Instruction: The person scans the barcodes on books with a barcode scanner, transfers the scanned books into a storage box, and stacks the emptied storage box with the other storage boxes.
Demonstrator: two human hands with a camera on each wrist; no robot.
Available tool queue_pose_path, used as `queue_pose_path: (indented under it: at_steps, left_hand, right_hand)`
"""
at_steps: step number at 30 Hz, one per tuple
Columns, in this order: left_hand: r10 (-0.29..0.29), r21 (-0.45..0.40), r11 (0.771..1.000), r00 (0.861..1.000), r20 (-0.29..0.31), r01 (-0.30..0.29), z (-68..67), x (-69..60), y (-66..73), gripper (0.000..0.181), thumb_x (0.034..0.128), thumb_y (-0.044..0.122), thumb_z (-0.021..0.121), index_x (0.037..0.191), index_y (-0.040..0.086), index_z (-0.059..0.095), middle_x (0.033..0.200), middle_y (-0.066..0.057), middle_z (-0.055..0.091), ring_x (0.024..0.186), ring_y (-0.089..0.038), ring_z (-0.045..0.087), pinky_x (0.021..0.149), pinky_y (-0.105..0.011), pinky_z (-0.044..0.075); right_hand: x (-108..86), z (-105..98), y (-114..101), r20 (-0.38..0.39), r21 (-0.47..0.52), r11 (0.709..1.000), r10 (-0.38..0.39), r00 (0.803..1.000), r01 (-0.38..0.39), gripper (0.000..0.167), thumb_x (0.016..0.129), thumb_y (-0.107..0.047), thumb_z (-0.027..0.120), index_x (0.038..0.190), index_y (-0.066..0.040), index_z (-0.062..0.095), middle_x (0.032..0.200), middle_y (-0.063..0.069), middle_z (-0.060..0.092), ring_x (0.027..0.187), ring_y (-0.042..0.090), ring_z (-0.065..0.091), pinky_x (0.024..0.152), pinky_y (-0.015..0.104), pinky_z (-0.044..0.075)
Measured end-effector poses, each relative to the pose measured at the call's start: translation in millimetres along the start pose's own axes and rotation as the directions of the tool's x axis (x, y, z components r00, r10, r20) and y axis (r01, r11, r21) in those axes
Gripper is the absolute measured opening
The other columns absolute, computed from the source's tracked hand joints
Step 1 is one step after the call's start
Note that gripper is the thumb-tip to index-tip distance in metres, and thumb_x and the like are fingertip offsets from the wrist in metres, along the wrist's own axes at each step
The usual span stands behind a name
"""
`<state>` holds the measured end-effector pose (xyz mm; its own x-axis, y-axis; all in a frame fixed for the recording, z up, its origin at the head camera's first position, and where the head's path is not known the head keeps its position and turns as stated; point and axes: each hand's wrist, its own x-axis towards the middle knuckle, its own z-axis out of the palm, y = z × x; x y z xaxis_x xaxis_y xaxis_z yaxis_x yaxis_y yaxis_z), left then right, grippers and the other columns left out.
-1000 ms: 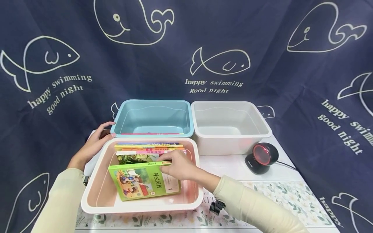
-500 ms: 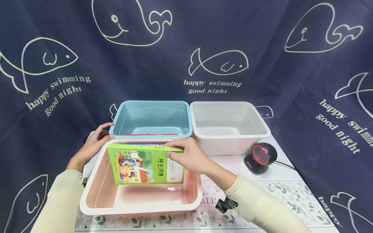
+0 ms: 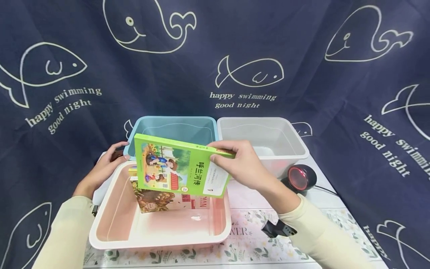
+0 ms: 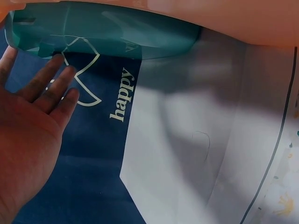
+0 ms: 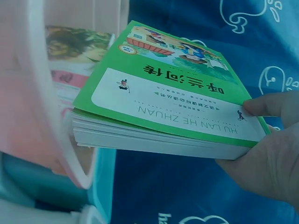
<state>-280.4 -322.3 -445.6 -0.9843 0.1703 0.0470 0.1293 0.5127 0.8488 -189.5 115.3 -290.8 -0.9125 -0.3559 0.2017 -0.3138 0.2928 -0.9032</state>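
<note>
My right hand [image 3: 243, 164] pinches a green book [image 3: 188, 164] by its spine edge near one end, thumb on the front cover. The book hangs tilted above the pink bin [image 3: 114, 216]. Under it, a book with a brown picture and pink band [image 3: 168, 201] stands in the bin, partly covered. In the right wrist view the green book's white pages [image 5: 159, 142] face the camera. My left hand [image 3: 105, 168] rests at the left rim of the blue bin [image 3: 174, 123], fingers extended; the left wrist view shows those fingers spread beside the bin.
A white bin [image 3: 265, 123] stands right of the blue one. A black round device with a red-lit face [image 3: 299, 177] sits in front of it, its cable running right. A dark blue fish-print cloth [image 3: 188, 86] hangs behind. A floral cover [image 3: 329, 228] lies on the table.
My right hand has lifted the green book out of the pink bin, up and to the right, tilting it. The book behind it now shows. The left hand stays at the blue rim.
</note>
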Motion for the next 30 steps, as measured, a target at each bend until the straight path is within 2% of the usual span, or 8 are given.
queue_pose_path:
  at_steps: [5, 12, 16, 20, 22, 27, 30]
  left_hand:
    - [0.025, -0.015, 1.000, 1.000, -0.014, -0.026, -1.1, -0.7, -4.8, 0.061, 0.1086, 0.033, 0.053, 0.162, 0.019, 0.027, 0.147, -0.028, 0.048, 0.106, 0.013, 0.050, 0.080, -0.012, 0.048]
    - [0.030, -0.040, 0.999, 1.000, 0.003, -0.029, 0.1, 1.5, -6.5, 0.061, 0.1087, 0.032, 0.053, 0.162, 0.019, 0.025, 0.150, -0.030, 0.045, 0.104, 0.014, 0.053, 0.080, -0.015, 0.051]
    - [0.035, -0.048, 0.998, 0.999, -0.001, -0.035, -0.1, 2.3, -4.5, 0.060, 0.1083, 0.032, 0.054, 0.161, 0.019, 0.027, 0.149, -0.030, 0.047, 0.104, 0.014, 0.054, 0.080, -0.015, 0.051]
    - [0.036, -0.059, 0.998, 0.999, 0.000, -0.036, -1.0, 2.4, -4.0, 0.059, 0.1082, 0.032, 0.054, 0.160, 0.022, 0.029, 0.150, -0.029, 0.047, 0.104, 0.013, 0.055, 0.081, -0.017, 0.052]
    - [0.032, -0.061, 0.998, 0.999, 0.001, -0.032, -1.3, 2.7, -4.1, 0.058, 0.1082, 0.032, 0.054, 0.160, 0.023, 0.029, 0.150, -0.028, 0.047, 0.105, 0.013, 0.055, 0.082, -0.017, 0.052]
    - [0.028, -0.058, 0.998, 1.000, -0.001, -0.028, -0.3, 3.0, -4.3, 0.058, 0.1079, 0.033, 0.054, 0.160, 0.024, 0.030, 0.150, -0.028, 0.047, 0.105, 0.013, 0.055, 0.082, -0.016, 0.052]
    - [0.032, -0.061, 0.998, 0.999, 0.004, -0.031, -0.3, 1.7, -5.1, 0.058, 0.1079, 0.033, 0.054, 0.160, 0.024, 0.030, 0.150, -0.028, 0.046, 0.105, 0.013, 0.055, 0.081, -0.016, 0.052]
  right_hand:
    - [-7.8, -16.7, -10.6, -0.062, -0.050, 0.999, -0.009, 0.998, 0.006, 0.027, 0.092, -0.005, 0.070, 0.118, -0.008, 0.077, 0.102, 0.013, 0.080, 0.080, 0.019, 0.076, 0.069, 0.035, 0.063]
    - [-31.1, -46.2, -11.6, -0.185, -0.121, 0.991, 0.039, 0.982, -0.062, 0.028, 0.093, -0.008, 0.071, 0.120, -0.010, 0.076, 0.106, 0.013, 0.079, 0.086, 0.016, 0.076, 0.073, 0.032, 0.062]
    - [-47.0, -60.3, -3.2, -0.262, -0.152, 0.985, 0.043, 0.964, -0.085, 0.027, 0.093, -0.010, 0.073, 0.120, -0.009, 0.076, 0.104, 0.011, 0.079, 0.082, 0.012, 0.075, 0.069, 0.030, 0.062]
    - [-63.0, -73.1, 8.0, -0.324, -0.206, 0.971, 0.048, 0.945, -0.120, 0.026, 0.094, -0.012, 0.074, 0.120, -0.011, 0.076, 0.096, -0.004, 0.080, 0.076, 0.010, 0.075, 0.064, 0.028, 0.061]
    - [-71.0, -79.5, 12.6, -0.345, -0.207, 0.966, 0.074, 0.936, -0.153, 0.027, 0.094, -0.014, 0.074, 0.121, -0.011, 0.075, 0.090, -0.010, 0.078, 0.065, 0.008, 0.070, 0.055, 0.026, 0.056]
    - [-89.8, -93.6, 22.6, -0.401, -0.178, 0.959, 0.135, 0.906, -0.222, 0.032, 0.095, -0.017, 0.075, 0.126, -0.010, 0.073, 0.086, -0.016, 0.076, 0.060, 0.007, 0.065, 0.046, 0.028, 0.051]
    - [-99.7, -99.5, 28.1, -0.446, -0.197, 0.948, 0.139, 0.884, -0.249, 0.033, 0.095, -0.018, 0.076, 0.127, -0.010, 0.073, 0.089, -0.019, 0.076, 0.073, 0.006, 0.072, 0.058, 0.026, 0.057]
